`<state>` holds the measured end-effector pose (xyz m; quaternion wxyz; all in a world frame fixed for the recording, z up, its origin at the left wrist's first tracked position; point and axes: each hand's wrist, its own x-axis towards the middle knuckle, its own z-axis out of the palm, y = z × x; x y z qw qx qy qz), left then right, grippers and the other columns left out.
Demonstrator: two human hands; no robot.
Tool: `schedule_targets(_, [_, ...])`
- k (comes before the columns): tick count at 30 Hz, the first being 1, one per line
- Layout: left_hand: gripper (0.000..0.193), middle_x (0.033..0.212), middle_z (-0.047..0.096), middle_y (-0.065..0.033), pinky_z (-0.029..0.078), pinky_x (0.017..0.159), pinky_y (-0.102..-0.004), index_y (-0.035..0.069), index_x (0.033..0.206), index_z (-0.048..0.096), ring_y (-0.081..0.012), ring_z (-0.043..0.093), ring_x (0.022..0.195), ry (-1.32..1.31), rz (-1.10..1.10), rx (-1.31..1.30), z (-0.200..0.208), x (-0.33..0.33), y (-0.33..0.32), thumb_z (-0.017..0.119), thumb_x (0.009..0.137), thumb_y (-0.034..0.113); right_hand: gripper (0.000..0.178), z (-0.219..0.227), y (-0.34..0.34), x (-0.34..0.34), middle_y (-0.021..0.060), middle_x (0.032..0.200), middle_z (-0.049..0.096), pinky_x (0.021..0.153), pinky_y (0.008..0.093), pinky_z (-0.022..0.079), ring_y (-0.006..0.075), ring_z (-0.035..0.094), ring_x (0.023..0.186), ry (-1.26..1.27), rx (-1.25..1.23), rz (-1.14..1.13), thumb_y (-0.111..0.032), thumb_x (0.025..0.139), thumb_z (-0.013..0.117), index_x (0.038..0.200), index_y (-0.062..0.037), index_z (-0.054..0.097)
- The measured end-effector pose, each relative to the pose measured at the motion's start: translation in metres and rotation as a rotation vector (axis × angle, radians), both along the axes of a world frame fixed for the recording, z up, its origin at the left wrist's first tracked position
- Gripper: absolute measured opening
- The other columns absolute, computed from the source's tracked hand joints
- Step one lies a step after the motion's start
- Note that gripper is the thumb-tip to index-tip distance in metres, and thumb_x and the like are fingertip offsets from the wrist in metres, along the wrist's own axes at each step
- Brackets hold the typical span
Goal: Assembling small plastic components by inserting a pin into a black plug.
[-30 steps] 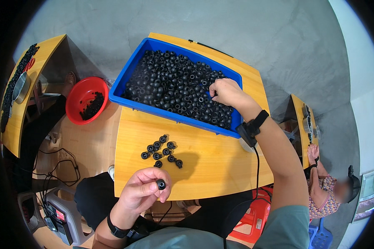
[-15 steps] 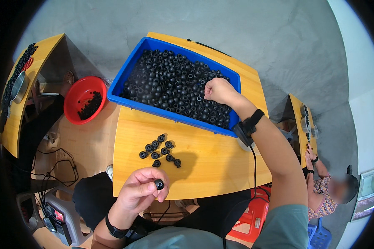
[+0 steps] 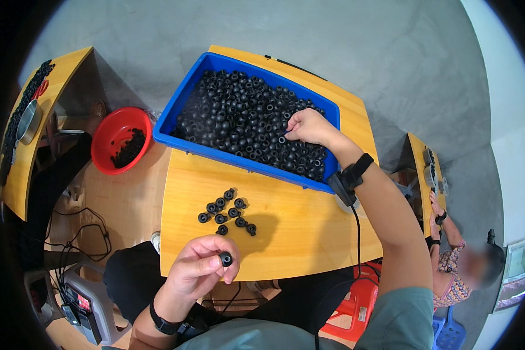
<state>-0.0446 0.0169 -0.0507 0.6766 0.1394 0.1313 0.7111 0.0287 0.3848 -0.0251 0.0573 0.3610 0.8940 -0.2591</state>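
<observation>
While a small black ring-shaped part (image 3: pixel 226 258) is pinched at the near edge of the counter (image 3: pixel 297 233) by the left hand (image 3: pixel 199 269), its bore pointing up toward the camera, the right hand (image 3: pixel 309 126) is curled among black parts (image 3: pixel 239 116) in the blue bin (image 3: pixel 181 105) farther away; whether one is gripped cannot be told.

Blue bin (image 3: pixel 188 99) is showing solid black rubber parts (image 3: pixel 245 122). Red bowl (image 3: pixel 108 131) is holding more black bits. Tabletop (image 3: pixel 309 227) is looking yellow-orange, w/ small black pieces (image 3: pixel 226 210) on it. Floor (image 3: pixel 344 41) is reading mottled grey. Stool (image 3: pixel 353 318) is showing red.
</observation>
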Motion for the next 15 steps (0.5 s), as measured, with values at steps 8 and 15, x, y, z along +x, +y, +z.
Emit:
schedule_targets(8, [0.024, 0.069, 0.049, -0.0080, 0.040, 0.053, -0.0269, -0.002, 0.085, 0.056, -0.0184, 0.052, 0.060, 0.030, 0.015, -0.035, 0.001, 0.000, 0.000, 0.065, 0.080, 0.020, 0.017, 0.001, -0.009, -0.005, 0.0073, 0.068, 0.063, 0.062, 0.0287, 0.048, 0.0170, 0.059, 0.063, -0.037, 0.195, 0.100, -0.013, 0.063, 0.074, 0.072, -0.0029, 0.063])
schedule_targets(15, [0.023, 0.070, 0.049, -0.0081, 0.039, 0.054, -0.0268, -0.001, 0.085, 0.056, -0.0183, 0.052, 0.060, 0.032, 0.020, -0.030, 0.003, -0.002, -0.002, 0.064, 0.080, 0.019, 0.017, 0.009, -0.017, -0.008, 0.0110, 0.069, 0.063, 0.068, 0.0348, 0.049, 0.0262, 0.061, 0.071, -0.122, 0.206, 0.097, -0.014, 0.058, 0.075, 0.065, -0.0060, 0.061])
